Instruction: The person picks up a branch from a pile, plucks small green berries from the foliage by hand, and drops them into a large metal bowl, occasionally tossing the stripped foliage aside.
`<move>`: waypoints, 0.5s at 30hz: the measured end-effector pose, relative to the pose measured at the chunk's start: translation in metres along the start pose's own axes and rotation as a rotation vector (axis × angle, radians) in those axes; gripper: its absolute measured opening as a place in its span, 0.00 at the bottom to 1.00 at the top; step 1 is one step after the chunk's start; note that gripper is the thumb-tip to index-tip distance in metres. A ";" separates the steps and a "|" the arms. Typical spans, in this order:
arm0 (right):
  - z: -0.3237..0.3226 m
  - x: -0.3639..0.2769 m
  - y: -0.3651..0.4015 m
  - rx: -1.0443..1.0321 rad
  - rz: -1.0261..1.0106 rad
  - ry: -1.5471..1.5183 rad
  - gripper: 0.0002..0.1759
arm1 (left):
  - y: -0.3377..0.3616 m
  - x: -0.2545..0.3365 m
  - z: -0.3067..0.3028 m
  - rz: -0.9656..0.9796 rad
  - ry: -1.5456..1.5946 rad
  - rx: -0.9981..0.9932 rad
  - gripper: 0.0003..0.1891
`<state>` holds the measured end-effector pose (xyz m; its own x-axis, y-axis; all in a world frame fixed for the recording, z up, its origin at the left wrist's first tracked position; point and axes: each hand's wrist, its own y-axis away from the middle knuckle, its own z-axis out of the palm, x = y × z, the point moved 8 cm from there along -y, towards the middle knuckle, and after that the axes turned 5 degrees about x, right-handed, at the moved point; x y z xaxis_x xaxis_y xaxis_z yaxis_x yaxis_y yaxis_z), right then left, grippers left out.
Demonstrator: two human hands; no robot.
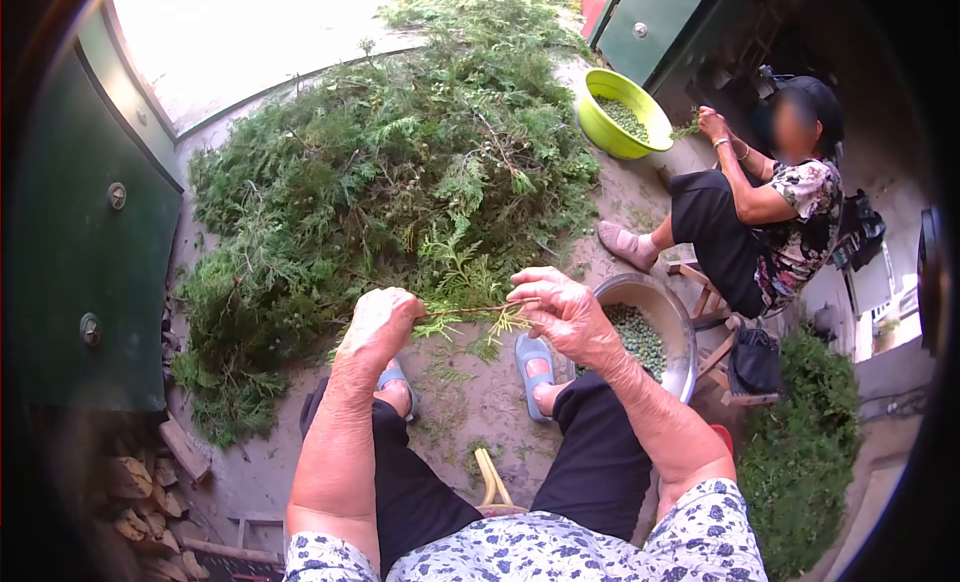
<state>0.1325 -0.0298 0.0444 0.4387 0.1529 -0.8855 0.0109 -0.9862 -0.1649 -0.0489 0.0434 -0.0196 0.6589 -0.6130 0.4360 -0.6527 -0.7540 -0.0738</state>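
Note:
A thin brown twig (468, 310) with green leafy sprigs stretches between my two hands. Its left end is in my left hand (386, 320), which is closed round it. My right hand (562, 312) pinches the other end, thumb and fingers together. Beyond my hands lies a large heap of green conifer branches (390, 172). Just right of my right hand, a metal basin (680, 327) holds small green cones or berries (635, 337), partly hidden by my forearm.
A co-worker (790, 182) sits on the right, hands near a yellow-green basin (580, 117) of similar green pieces. More greenery (800, 462) lies at the lower right. Chopped firewood (135, 487) is stacked at the lower left, below a green door (90, 242).

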 end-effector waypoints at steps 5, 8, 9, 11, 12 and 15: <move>0.014 0.005 0.009 0.044 0.182 -0.285 0.09 | 0.013 -0.011 0.001 -0.043 -0.061 -0.033 0.13; 0.022 -0.003 0.009 -0.014 0.150 -0.022 0.09 | 0.025 -0.016 -0.001 -0.039 -0.063 0.005 0.13; 0.026 -0.012 0.007 -0.016 -0.027 0.110 0.09 | 0.029 -0.019 -0.002 -0.059 -0.034 0.011 0.12; 0.038 -0.016 0.005 -0.073 -0.131 0.318 0.07 | 0.035 -0.022 -0.006 -0.088 0.000 0.027 0.11; 0.047 -0.019 0.007 -0.122 -0.228 0.519 0.06 | 0.036 -0.022 -0.009 -0.080 -0.015 0.015 0.12; 0.054 -0.011 0.010 -0.167 -0.140 0.612 0.07 | 0.051 -0.034 -0.007 -0.085 0.024 0.130 0.16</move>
<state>0.0796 -0.0379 0.0293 0.8551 0.2662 -0.4450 0.2233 -0.9635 -0.1473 -0.1069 0.0276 -0.0314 0.6997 -0.5410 0.4666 -0.5401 -0.8281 -0.1501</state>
